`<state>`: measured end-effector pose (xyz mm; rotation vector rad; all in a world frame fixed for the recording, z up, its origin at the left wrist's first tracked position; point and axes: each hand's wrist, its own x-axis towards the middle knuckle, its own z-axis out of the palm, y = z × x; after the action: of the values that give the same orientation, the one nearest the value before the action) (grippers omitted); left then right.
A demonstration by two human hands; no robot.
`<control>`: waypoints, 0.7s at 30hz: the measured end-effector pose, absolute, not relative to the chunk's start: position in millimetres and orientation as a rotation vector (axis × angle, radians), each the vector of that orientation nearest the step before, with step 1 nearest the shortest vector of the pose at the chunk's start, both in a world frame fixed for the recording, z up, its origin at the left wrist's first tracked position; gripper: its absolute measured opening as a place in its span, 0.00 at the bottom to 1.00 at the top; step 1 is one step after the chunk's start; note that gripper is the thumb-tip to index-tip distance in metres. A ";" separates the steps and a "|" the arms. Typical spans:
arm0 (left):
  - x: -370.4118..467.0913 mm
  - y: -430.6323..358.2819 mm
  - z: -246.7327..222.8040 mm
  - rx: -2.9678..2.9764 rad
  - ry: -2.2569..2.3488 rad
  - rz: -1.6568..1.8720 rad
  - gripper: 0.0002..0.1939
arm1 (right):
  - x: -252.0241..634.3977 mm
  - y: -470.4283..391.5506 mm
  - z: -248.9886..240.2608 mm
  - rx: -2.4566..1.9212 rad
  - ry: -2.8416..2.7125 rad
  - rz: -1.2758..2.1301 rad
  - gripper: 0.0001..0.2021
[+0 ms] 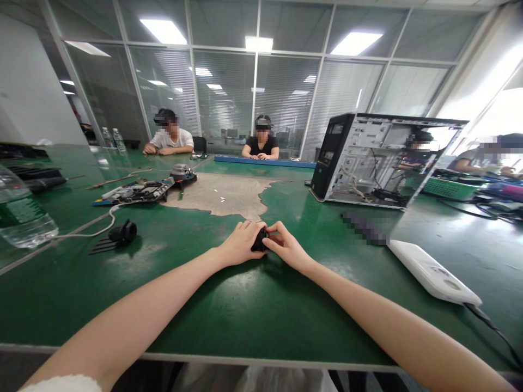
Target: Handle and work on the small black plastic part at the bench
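Note:
Near the middle of the green table [229, 321], both my hands are on a small black part [259, 240], whose exact kind I cannot make out. My left hand [239, 242] wraps round it from the left, fingers closed. From the other side, my right hand [288, 246] pinches it between thumb and fingers. Much of the part is covered by the fingers. To the left lies a black plastic piece with a round end and several long prongs [120, 234]. Just beyond my hands is a bare, peeled patch [229, 190] of the tabletop.
An open computer case [355, 158] stands at the back right, with a white power strip [433, 269] in front of it. A circuit board [139, 190] lies at the back left. A plastic bottle [26, 218] stands far left. Two people [174, 136] sit across the table; others are at the right.

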<state>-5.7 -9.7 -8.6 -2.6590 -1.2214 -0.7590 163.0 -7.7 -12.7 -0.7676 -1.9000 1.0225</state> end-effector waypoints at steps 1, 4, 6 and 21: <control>-5.8 -9.5 -8.8 -2.663 -1.220 -0.762 0.30 | 162.7 -8.0 -12.2 -0.783 -1.896 1.012 0.09; -6.0 -9.0 -9.0 -2.670 -1.214 -0.768 0.30 | 161.9 -7.8 -12.3 -0.804 -1.883 0.992 0.08; -5.8 -8.9 -9.0 -2.672 -1.221 -0.769 0.30 | 161.7 -6.5 -13.9 -0.794 -1.876 0.993 0.09; -5.3 -10.3 -7.7 -2.668 -1.234 -0.763 0.30 | 161.8 -9.2 -13.8 -0.783 -1.926 0.954 0.10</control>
<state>-5.3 -10.3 -7.7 -2.6678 -1.2340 -0.7631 161.8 -9.2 -13.8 -0.7834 -1.9256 0.9540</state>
